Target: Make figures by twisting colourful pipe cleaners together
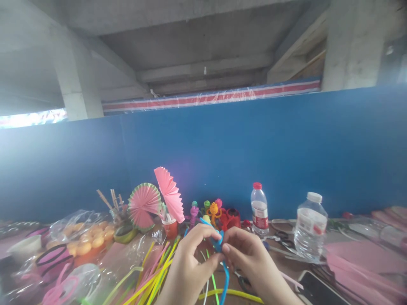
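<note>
Between my two hands is a blue pipe cleaner (226, 277), coiled into a small bundle at the top with one end hanging down. My left hand (193, 258) pinches the coiled part from the left, thumb and forefinger closed on it. From the other side my right hand (246, 254) grips it with the fingertips. Just behind the hands stand several small pipe-cleaner figures, among them an orange one (214, 212) and a purple one (194, 214). Loose yellow pipe cleaners (159, 275) lie beside my left wrist.
Two water bottles, one red-capped (260, 209) and one white-capped (310, 228), stand to the right. A phone (319, 290) lies at the front right, near pink paper (359, 258). Folded paper fans (144, 205), a red cup (170, 228) and bagged orange balls (92, 239) occupy the left.
</note>
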Demonstrator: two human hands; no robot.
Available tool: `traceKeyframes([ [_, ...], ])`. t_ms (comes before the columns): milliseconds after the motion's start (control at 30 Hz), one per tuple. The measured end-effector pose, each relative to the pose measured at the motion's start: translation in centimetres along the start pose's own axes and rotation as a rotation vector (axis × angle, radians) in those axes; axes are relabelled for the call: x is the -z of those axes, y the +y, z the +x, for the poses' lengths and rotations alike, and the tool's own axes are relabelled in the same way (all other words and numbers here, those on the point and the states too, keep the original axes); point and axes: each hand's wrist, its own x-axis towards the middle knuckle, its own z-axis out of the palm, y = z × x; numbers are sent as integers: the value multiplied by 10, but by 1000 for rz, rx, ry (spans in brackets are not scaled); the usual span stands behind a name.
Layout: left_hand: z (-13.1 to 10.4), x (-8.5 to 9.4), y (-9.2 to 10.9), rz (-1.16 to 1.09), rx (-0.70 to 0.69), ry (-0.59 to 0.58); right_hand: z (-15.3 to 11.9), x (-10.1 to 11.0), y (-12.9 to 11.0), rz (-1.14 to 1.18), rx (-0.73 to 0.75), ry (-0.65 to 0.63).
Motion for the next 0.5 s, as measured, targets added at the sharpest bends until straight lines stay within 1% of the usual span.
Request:
traceKeyframes([
  [133,-1,6,-8,177,-60,-20,1,-3,8,23,48,52],
  [200,-2,8,-10,228,-49,-22,1,-3,13,30,60,93],
  [267,-2,10,-11,245,-25,-31,1,-2,18,-21,54,101],
  [333,-3,11,-10,234,8,-31,1,-2,22,-147,47,48],
  [433,-4,12,-10,200,71,6,0,-5,29,-346,90,-73],
  [500,-4,12,-13,173,109,12,0,-10,36,-367,100,-107],
])
